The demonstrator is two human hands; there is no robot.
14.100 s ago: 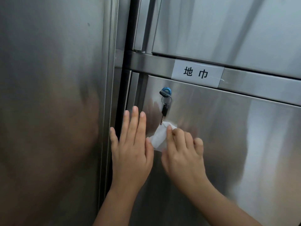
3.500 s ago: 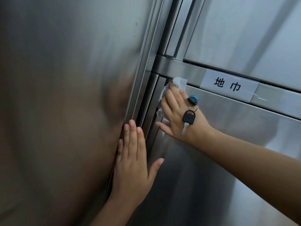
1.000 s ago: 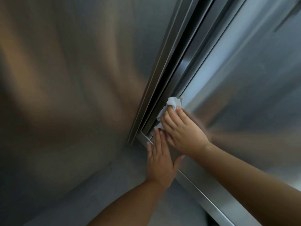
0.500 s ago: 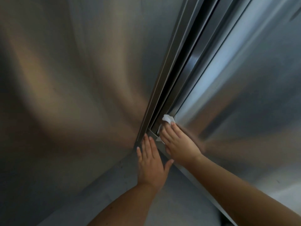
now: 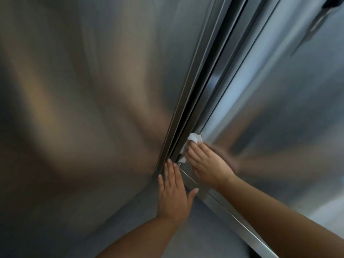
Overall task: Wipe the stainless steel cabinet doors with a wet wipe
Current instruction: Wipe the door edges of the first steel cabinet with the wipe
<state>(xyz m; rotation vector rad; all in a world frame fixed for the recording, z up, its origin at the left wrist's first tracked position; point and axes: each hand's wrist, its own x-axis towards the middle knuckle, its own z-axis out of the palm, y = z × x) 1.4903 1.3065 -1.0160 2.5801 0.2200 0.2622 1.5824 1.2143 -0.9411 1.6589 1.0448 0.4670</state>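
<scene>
Two hands sit low at the bottom corner of the cabinet door, far below where the right hand worked seconds ago. The right hand lies with its fingers nearly straight, pressing the bunched wet wipe against the door's left edge. The wipe shows just past its fingertips and along their left side, much as it did half a second ago. Just beside and below it, the left hand stays flat, fingers straight and thumb spread, holding nothing, its fingertips at the foot of the side panel.
</scene>
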